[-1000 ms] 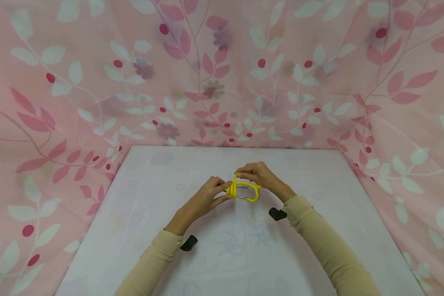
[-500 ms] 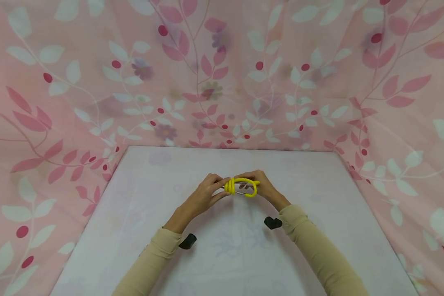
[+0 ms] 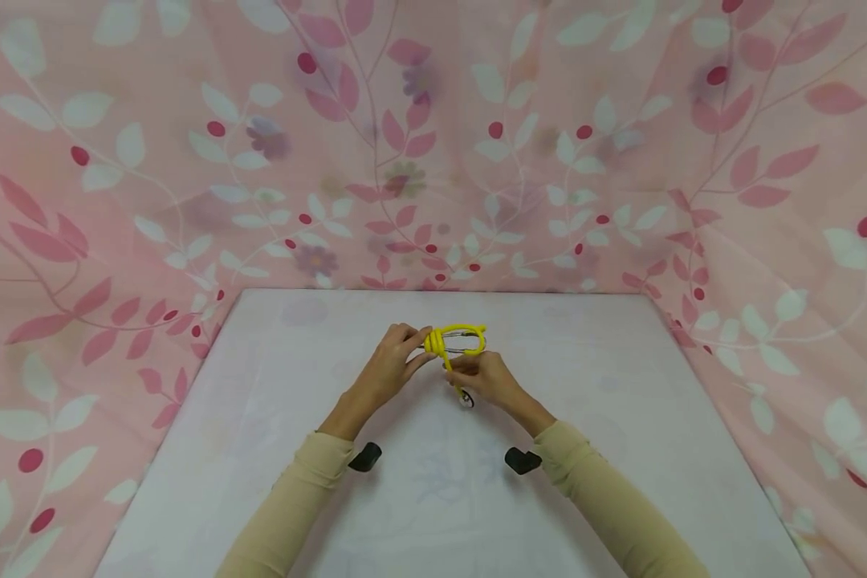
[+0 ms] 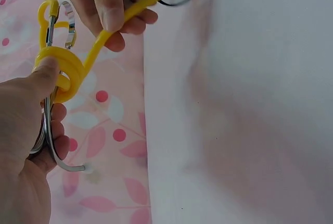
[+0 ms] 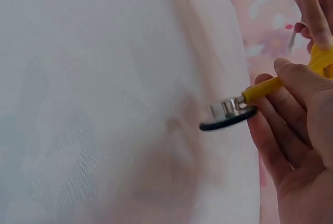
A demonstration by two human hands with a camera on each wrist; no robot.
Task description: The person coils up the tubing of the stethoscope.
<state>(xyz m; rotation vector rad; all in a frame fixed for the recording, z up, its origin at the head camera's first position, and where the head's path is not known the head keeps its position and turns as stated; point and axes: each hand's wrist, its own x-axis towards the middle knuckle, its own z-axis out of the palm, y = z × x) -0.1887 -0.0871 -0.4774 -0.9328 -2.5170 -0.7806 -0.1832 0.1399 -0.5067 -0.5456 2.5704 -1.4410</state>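
A stethoscope with yellow tubing [image 3: 433,341] is held up over the table, its tube wound in several turns around its metal ear tubes [image 4: 48,114]. My left hand [image 3: 388,361] grips the bundle, thumb on the yellow coil [image 4: 67,60] and fingers behind the metal. On the near side of the coil, my right hand [image 3: 487,381] pinches the loose tube end between thumb and fingers. Just beyond those fingers sticks out the metal chest piece [image 5: 226,112] with its dark rim. A yellow tube loop [image 3: 480,341] stands out to the right of the coil.
Under both hands lies a table with a white cover [image 3: 318,514]. Pink leaf-patterned cloth [image 3: 433,160] hangs behind and at the sides. Black devices [image 3: 366,457] sit at both wrists.
My right hand has carried the tube end from above the coil, behind the bundle, round to its near side; the chest piece now shows. My left hand keeps its grip.
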